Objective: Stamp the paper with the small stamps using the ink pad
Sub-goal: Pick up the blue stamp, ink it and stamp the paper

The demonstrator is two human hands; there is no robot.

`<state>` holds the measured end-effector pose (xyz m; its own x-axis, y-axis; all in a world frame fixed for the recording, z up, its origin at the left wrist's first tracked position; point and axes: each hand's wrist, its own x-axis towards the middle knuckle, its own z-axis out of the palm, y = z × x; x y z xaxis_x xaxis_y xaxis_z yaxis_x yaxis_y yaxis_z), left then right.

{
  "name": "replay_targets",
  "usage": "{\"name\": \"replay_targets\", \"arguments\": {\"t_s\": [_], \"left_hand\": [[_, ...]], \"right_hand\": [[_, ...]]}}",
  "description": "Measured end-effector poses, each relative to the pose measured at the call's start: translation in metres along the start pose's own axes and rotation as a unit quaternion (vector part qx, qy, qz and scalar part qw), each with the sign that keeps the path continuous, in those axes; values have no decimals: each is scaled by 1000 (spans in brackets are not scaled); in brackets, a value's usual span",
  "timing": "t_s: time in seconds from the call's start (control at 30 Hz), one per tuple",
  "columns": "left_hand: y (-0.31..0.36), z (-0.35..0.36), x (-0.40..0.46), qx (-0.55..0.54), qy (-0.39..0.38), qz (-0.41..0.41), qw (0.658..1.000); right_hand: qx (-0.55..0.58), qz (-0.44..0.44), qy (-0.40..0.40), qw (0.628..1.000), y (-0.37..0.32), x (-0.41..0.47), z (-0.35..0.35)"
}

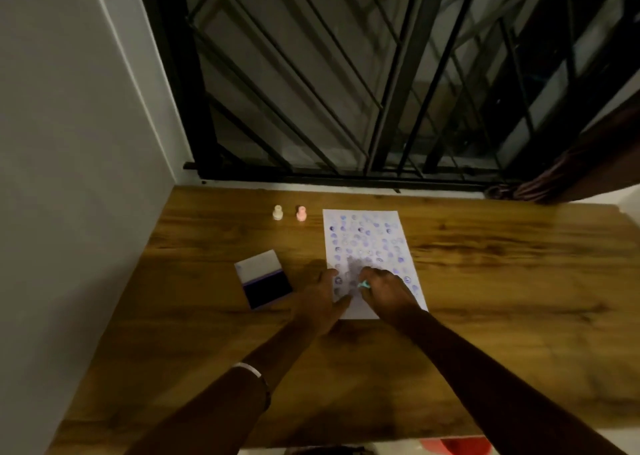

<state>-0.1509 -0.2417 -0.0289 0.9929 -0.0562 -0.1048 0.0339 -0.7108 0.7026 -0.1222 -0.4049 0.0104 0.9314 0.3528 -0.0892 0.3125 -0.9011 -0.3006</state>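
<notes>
Dim window bars (346,73) and a pale wall (69,108) back the wooden tabletop (485,281), and the light is low enough that detail is soft. At the near end of the paper (363,232), the right hand (388,293) is clenched round a small teal stamp (364,284), only a sliver of which shows between the fingers; the grip is from above, which suits pressing straight down. Whether the stamp face is touching the sheet cannot be told. Just beside it, the left hand (320,298) lies flat and open, grasping nothing, its fingertips on the near left edge of the paper, most likely to keep the sheet from sliding under each press

Moving outward, the paper lies lengthwise away from the person and is covered in rows of round blue-purple prints almost to the near end, so the task looks far along, with only the strip nearest the hands left bare. To the left of the paper, within easy reach of the left hand, the ink pad (268,290) sits open, its dark pad toward the person and its pale lid (258,265) folded back. Further off, near the far edge, a cream stamp (277,212) and a pink stamp (301,213) stand upright side by side, apart from the sheet, seemingly parked out of the working area

No brand, label or writing can be read anywhere; the prints are too small and blurred to make out
</notes>
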Motion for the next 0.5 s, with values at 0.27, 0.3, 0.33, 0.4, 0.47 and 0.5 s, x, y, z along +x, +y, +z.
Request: {"name": "replay_targets", "arguments": {"t_s": [0.27,0.3,0.33,0.4,0.47,0.5], "left_hand": [[-6,25,-8,157,41,-6,987],[-7,25,-9,168,48,-5,985],[-8,24,-9,182,54,-5,982],[-11,23,-11,212,60,-4,975],[-14,25,-12,226,62,0,972],[-15,26,-12,227,65,3,972]], "right_hand": [[2,-12,10,1000,14,-11,6],[-1,-19,10,1000,13,-10,9],[-6,-29,11,1000,11,-9,12],[-11,-49,13,999,6,-7,16],[-13,-64,12,998,2,-2,18],[-15,-72,13,997,1,-1,18]]}}
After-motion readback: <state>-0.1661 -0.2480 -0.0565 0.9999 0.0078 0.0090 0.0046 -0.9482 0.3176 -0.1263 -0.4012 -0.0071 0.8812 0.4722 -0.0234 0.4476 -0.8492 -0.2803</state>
